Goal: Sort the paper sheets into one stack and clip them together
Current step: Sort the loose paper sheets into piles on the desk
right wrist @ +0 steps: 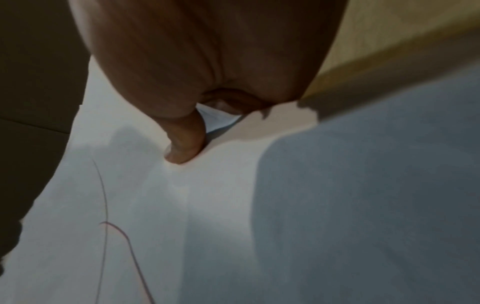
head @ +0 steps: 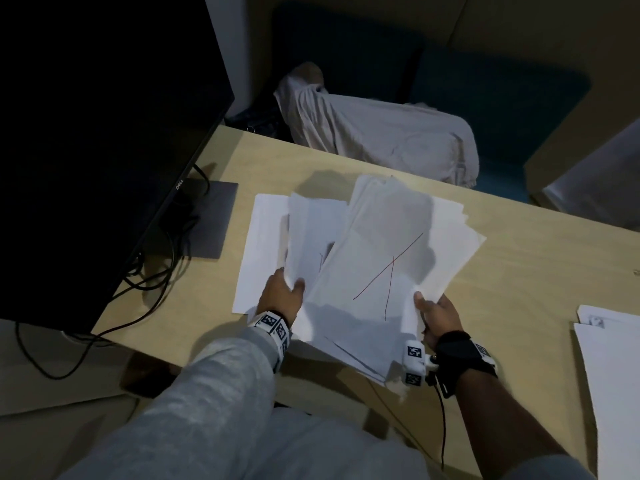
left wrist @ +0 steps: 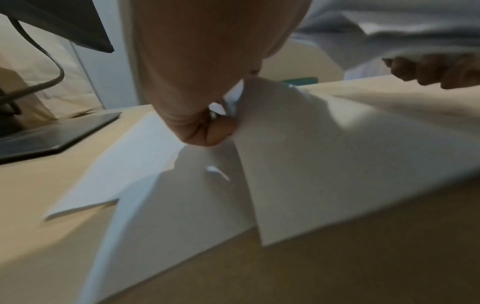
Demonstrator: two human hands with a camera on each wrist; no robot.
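Observation:
Several white paper sheets (head: 381, 244) are fanned out, lifted off the wooden desk (head: 519, 258); the top one bears thin red pen lines. My left hand (head: 282, 294) pinches the near left edge of a small bundle of sheets (left wrist: 298, 154), thumb on top. At the near right edge, my right hand (head: 434, 311) grips the larger bundle (right wrist: 207, 205), its thumb pressed on the top sheet. One more sheet (head: 259, 251) lies flat on the desk under the left bundle. No clip shows in any view.
A dark monitor (head: 104, 133) on a grey stand (head: 211, 220) with cables fills the left. More paper (head: 613, 375) lies at the desk's right edge. Beyond the far edge, a person's grey-trousered legs (head: 381, 133) rest on a dark seat.

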